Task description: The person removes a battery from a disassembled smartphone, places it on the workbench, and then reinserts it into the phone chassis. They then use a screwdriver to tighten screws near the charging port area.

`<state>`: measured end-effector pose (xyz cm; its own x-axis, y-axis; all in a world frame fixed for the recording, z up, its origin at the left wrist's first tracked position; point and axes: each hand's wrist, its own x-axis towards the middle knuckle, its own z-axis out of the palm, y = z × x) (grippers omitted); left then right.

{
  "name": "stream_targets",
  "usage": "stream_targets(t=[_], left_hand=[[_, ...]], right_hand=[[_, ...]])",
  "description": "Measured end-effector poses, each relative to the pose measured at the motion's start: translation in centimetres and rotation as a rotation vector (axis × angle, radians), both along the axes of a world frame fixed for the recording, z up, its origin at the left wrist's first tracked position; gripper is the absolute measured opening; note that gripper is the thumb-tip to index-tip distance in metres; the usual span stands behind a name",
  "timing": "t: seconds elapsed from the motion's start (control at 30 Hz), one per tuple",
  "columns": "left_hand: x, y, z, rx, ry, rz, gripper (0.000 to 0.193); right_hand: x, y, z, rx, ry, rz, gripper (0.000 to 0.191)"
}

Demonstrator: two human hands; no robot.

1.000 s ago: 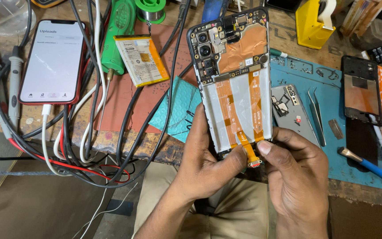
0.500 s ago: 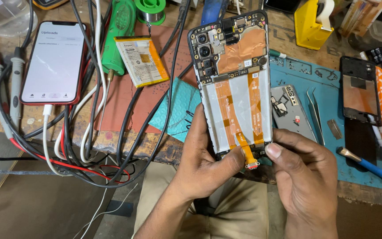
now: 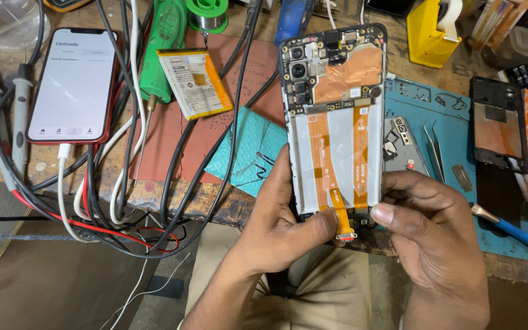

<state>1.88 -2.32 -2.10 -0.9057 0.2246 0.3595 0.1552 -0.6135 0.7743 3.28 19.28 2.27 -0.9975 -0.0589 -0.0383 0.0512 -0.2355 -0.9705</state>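
An opened phone (image 3: 337,116) with its back cover off faces me, showing camera modules, copper shielding and two orange flex cables. My left hand (image 3: 279,229) grips its lower left edge, thumb pressing the loose end of an orange flex cable (image 3: 336,205) near the bottom. My right hand (image 3: 435,238) holds the lower right edge, thumb against the side of the frame. Both hands keep the phone tilted up above the bench edge.
A yellow phone battery (image 3: 194,84) lies on a red mat. A lit phone (image 3: 73,85) sits at left among tangled cables (image 3: 93,195). Tweezers (image 3: 433,150), a blue-handled tool (image 3: 511,229) and another phone frame (image 3: 497,125) lie on the blue mat at right. A yellow tape dispenser (image 3: 429,33) stands behind.
My left thumb has slid onto the end of the orange flex cable. My right thumb has moved off that cable to the phone's lower right edge.
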Motion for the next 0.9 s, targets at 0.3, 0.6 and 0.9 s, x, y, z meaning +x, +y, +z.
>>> stream_targets(t=[0.3,0.6,0.9], left_hand=[[-0.2,-0.9,0.0,0.032,-0.063,-0.223,0.091],[0.1,-1.0,0.8,-0.009,-0.146,-0.336,0.092],[0.3,-1.0,0.3,0.011,-0.094,-0.328,0.092]], right_hand=[[-0.4,1.4,1.4,-0.002,-0.141,0.187,0.052],[-0.6,1.6,1.8,-0.007,0.03,0.012,0.041],[-0.7,0.8,2.6,-0.02,0.057,-0.078,0.036]])
